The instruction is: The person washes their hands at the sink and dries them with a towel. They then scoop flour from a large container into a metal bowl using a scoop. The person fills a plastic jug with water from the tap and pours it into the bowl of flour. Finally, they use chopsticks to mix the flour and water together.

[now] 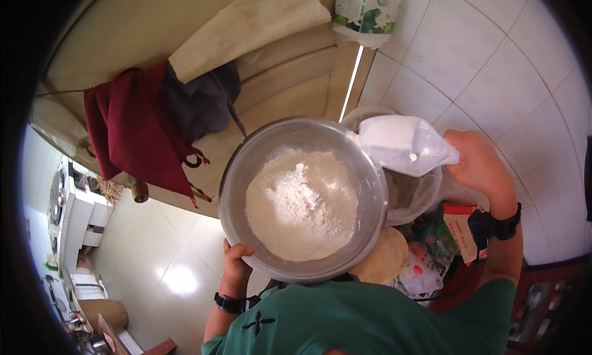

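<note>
A wide stainless steel bowl (233, 188) holds a broad heap of pale flour (300, 207), with a whiter mound on top. My left hand (237, 262) grips the bowl's lower left rim, thumb over the edge. In my right hand (478, 165) is the gathered end of a clear plastic scoop or bag (395, 144) with white powder in it; which of the two I cannot tell. Its wide end lies at the bowl's upper right rim. Below it stands a container lined with a translucent plastic bag (423, 195), partly hidden by the bowl.
Maroon cloth (132, 119) and dark cloth (199, 105) hang on the wooden door (286, 87). A round wooden board (384, 258), plastic bags (421, 274) and printed packets (458, 225) lie at the lower right. A tiled wall (471, 54) rises at the right.
</note>
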`<control>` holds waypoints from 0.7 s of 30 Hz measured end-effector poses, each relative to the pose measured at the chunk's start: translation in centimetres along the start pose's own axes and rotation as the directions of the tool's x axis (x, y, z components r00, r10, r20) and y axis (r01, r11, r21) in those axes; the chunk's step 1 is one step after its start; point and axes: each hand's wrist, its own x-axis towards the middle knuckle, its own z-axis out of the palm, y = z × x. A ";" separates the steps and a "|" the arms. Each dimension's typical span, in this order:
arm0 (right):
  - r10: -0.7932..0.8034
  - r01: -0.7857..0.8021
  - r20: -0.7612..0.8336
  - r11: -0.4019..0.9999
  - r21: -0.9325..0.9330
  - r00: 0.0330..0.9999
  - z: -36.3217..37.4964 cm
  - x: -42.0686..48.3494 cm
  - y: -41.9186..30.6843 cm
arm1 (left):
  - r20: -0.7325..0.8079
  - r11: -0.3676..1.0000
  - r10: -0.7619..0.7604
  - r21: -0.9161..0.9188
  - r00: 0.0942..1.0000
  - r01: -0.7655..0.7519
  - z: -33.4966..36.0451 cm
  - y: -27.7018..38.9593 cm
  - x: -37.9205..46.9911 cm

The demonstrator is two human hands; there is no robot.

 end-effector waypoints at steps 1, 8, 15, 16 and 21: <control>0.052 -0.052 -0.006 0.998 0.020 0.999 0.4 -0.2 1.8 | 0.005 1.000 0.008 0.009 1.000 -0.008 0.1 0.1 -0.2; 0.175 -0.208 0.348 0.976 0.061 0.921 15.4 -1.6 15.5 | -0.098 0.998 0.025 0.061 0.995 -0.019 1.5 0.6 -1.3; 0.204 -0.235 0.310 0.970 0.065 0.929 21.8 -0.7 13.6 | -0.142 0.993 0.047 0.110 0.989 -0.031 0.6 0.0 -2.2; 0.251 -0.324 0.284 0.911 0.253 0.926 21.6 -0.1 13.2 | -0.161 0.993 0.038 0.115 0.986 -0.020 0.2 -0.2 -2.1; 0.578 -0.145 0.082 0.064 0.987 0.812 19.7 2.2 11.5 | -0.049 1.000 0.013 0.016 0.999 -0.013 -0.9 -1.3 -0.7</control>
